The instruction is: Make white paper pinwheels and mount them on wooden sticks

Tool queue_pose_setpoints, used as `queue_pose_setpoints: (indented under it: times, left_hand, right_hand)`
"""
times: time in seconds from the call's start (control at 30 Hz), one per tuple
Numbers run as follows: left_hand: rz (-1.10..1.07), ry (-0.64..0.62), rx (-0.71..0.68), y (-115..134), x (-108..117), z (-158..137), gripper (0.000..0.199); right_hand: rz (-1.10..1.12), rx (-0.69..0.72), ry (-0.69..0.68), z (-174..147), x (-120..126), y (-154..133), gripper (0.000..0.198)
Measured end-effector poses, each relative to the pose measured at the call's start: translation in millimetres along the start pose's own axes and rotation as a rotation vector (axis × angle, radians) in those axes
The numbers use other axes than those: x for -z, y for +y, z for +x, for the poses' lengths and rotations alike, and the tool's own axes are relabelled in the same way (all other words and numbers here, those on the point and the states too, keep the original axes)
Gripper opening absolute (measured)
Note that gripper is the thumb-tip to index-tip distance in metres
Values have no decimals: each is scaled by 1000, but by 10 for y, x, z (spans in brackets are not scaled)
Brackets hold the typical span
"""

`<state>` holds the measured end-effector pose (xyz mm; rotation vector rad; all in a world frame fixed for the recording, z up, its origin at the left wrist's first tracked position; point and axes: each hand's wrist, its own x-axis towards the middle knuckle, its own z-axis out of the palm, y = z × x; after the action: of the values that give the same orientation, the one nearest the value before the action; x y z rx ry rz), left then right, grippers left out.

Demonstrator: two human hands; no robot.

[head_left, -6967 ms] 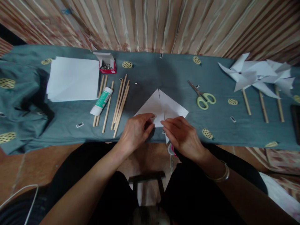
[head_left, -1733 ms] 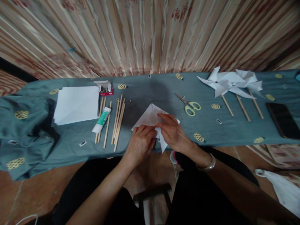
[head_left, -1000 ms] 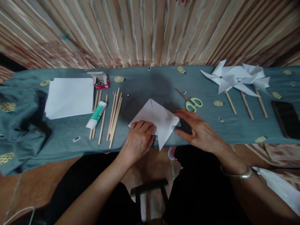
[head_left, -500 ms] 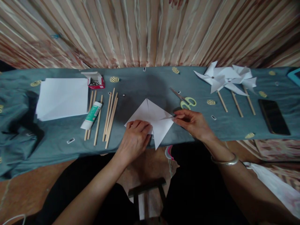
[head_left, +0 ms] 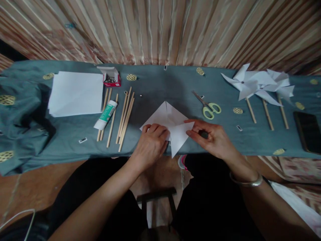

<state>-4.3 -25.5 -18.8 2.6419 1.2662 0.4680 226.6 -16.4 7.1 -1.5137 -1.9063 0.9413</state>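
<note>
A square sheet of white paper, slit in from its corners, lies turned like a diamond near the table's front edge. My left hand presses on its left part with curled fingers, holding a corner folded in toward the middle. At the right side, my right hand pinches a raised corner flap between thumb and fingers. Just beyond that hand lie scissors with light green handles, their blades pointing away to the left. What is under my left fingers is hidden.
Left on the cloth-covered table are a paper stack, a red box of metal pins, a glue tube and several wooden sticks. Three paper pinwheels and a black phone lie at right.
My right hand has lifted the right-hand corner flap, which now stands up from the sheet. The left hand stays on the paper. The whole view has shifted a little.
</note>
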Motion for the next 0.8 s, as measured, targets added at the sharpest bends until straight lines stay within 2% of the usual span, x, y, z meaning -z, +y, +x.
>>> queue_pose_setpoints:
  times: [0.1, 0.2, 0.33, 0.5, 0.67, 0.8]
  left_hand:
    - [5, 8, -2, 1, 3, 2, 19]
    - [5, 1, -3, -1, 9, 5, 19]
    - [11, 4, -4, -4, 6, 2, 18]
    - [13, 12, -4, 1, -1, 3, 18]
    - [25, 8, -12, 8, 14, 13, 18]
    - [36, 7, -15, 11, 3, 5, 18]
  right_hand:
    - [16, -4, 60, 28, 21, 4, 34]
    - [173, -18, 95, 68, 50, 20, 30]
    - [391, -66, -25, 133, 97, 66, 28]
    - [513, -100, -114, 233, 90, 145, 17]
    - [462, -99, -165, 302, 7, 174, 19]
    - [209, 24, -77, 314, -115, 151, 11]
